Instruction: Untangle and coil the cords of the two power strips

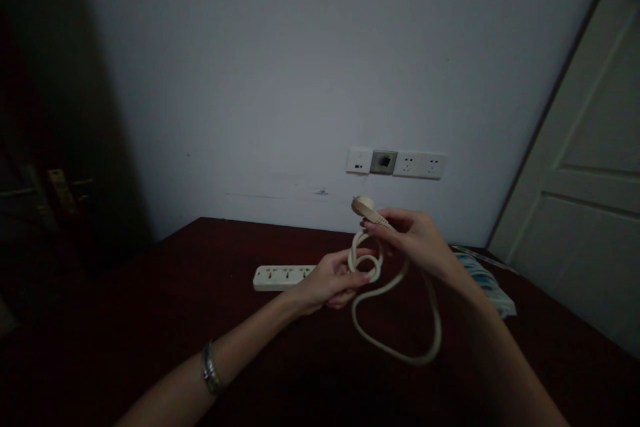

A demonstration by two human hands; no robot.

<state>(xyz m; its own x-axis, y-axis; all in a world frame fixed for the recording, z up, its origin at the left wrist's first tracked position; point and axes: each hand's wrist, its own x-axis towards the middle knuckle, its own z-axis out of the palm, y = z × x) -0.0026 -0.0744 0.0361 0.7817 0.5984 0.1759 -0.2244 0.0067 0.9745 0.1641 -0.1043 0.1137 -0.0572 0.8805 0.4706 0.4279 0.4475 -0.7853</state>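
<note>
A white power strip (283, 277) lies on the dark red table, its right part hidden behind my left hand (335, 281). That hand is closed on small loops of the strip's white cord (369, 275), pinching them between thumb and fingers. Above it, my right hand (405, 235) grips the cord's end just behind the white plug (364, 205), whose pins point up and to the left. A longer bend of cord hangs below the two hands. Where the cord joins the strip is hidden.
The dark red table (240, 240) meets a pale wall with a row of wall sockets (419, 165) behind my hands. A blue-and-white packet (493, 287) lies right of my right arm. A white door (590, 180) stands at the right, another door with a brass handle (63, 190) at the left.
</note>
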